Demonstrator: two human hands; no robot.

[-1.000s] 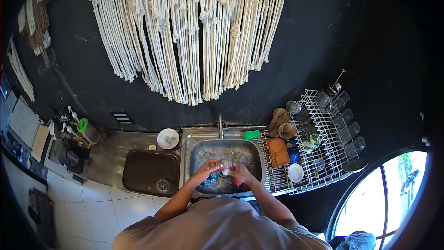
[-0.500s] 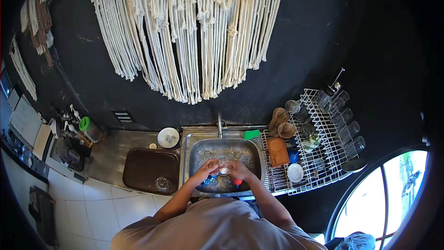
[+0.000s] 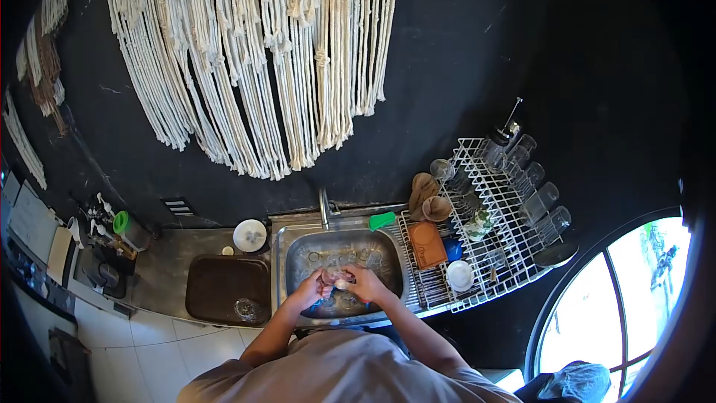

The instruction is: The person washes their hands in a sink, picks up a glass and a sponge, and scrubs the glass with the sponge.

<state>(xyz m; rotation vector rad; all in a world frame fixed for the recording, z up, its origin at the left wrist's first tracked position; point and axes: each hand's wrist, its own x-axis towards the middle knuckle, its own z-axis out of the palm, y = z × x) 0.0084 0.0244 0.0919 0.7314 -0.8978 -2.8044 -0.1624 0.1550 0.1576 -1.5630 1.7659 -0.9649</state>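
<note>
Over the steel sink (image 3: 397, 248), my left hand (image 3: 312, 289) and my right hand (image 3: 364, 284) are close together with their fingers curled around a small clear glass (image 3: 339, 275). A small whitish thing shows between the fingers, too small to name. Several glasses lie in the basin behind and below the hands. Bits of blue show beside my left hand, partly hidden by it. The faucet (image 3: 324, 209) stands at the back of the sink.
Left of the sink are a brown tray (image 3: 216, 287) with a glass on it and a white bowl (image 3: 250, 236). A green sponge (image 3: 382, 220) lies at the sink's back right. A white wire rack (image 3: 514, 260) holds glasses, wooden items and dishes.
The view has turned, so the sink and rack appear further left. Both hands stay together over the basin, with their fingers slightly shifted around the glass.
</note>
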